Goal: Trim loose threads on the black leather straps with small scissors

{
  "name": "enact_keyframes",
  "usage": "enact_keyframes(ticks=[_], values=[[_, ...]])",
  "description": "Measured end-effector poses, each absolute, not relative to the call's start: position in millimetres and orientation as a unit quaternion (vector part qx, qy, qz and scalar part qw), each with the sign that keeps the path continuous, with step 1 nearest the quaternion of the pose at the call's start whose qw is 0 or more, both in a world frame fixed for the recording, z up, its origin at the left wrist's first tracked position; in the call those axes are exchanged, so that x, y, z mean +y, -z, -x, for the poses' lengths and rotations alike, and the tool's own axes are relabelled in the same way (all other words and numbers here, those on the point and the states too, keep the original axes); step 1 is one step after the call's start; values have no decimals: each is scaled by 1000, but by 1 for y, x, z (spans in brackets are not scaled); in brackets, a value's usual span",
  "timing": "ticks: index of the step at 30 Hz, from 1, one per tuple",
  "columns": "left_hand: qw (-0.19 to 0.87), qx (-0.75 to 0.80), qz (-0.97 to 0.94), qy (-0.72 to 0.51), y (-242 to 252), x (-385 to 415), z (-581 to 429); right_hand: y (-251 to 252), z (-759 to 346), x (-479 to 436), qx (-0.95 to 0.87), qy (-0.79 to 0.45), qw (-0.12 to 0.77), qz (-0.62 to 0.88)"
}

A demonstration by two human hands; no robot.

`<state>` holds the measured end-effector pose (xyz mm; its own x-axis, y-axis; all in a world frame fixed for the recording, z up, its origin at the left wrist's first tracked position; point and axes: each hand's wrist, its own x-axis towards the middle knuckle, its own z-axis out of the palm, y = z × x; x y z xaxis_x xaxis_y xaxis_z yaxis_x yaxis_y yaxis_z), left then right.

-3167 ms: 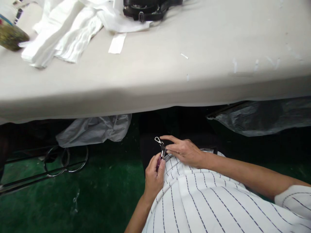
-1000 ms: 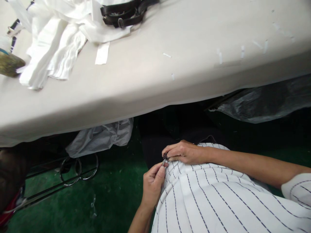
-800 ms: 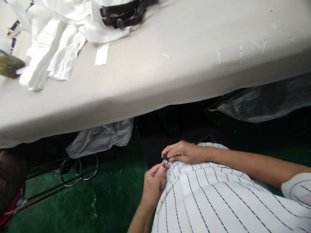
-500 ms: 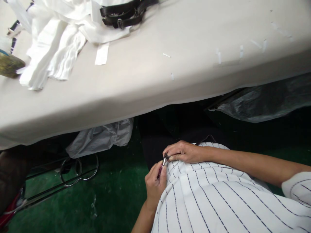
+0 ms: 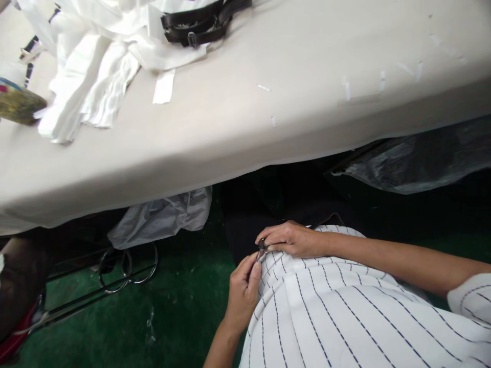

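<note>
Pinching the small metal piece (image 5: 261,249) between them, left hand (image 5: 242,287) and right hand (image 5: 288,239) should brace fingertip to fingertip.

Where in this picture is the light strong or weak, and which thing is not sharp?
Head view, top left: the layered white fabric strips look nearly washed out; head view, bottom left: the green floor is dim; head view, below centre: the small dark metallic piece held between left hand and right hand looks soft.
</note>
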<state>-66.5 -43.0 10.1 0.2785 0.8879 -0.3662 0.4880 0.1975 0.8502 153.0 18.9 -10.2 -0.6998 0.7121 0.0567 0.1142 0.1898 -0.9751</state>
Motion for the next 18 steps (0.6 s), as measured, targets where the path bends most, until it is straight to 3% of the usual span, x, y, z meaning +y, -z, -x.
enact_keyframes(ticks=[10, 18], values=[[494, 593, -602, -204, -7, -47, 61, 8, -154, 18, -751, -530, 250, 304], [435, 577, -657, -216, -3, -45, 59, 17, -152, 23, -631, -661, 313, 259]])
